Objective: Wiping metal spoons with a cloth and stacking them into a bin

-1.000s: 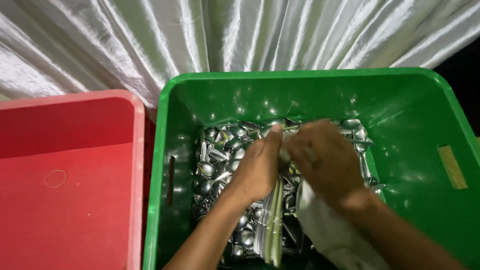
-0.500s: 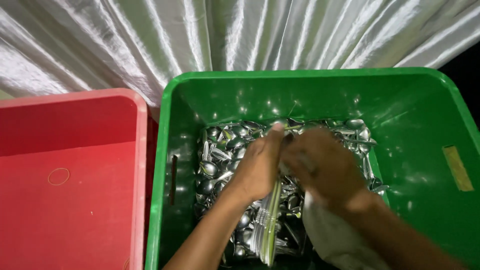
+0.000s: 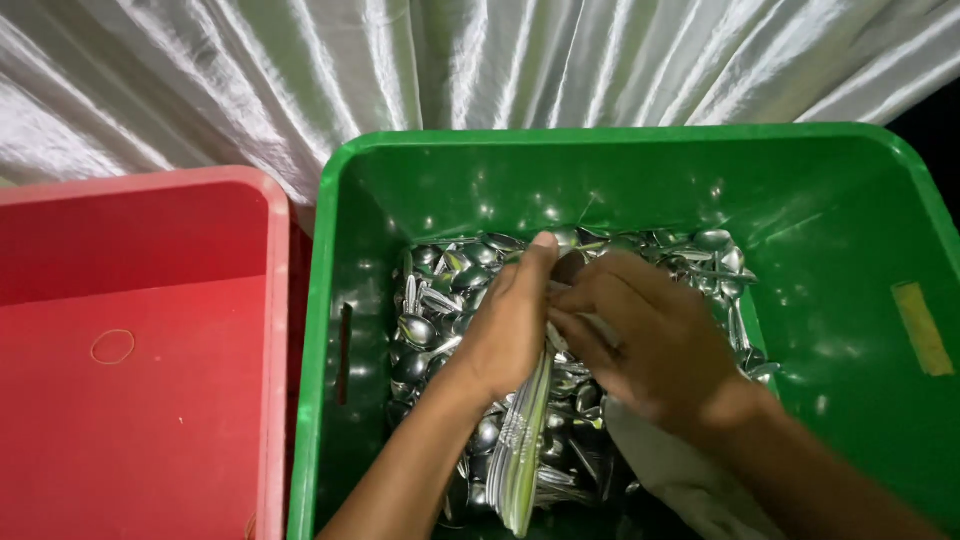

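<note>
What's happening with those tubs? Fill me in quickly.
A person leans over a green tub whose bottom is heaped with metal spoons. The left hand grips a stacked bundle of cutlery handles, held on edge over the heap. The right hand works at the top of that bundle, with a grey cloth lying beneath its wrist. A red tub sits alongside on the left, holding only a small ring-shaped band.
</note>
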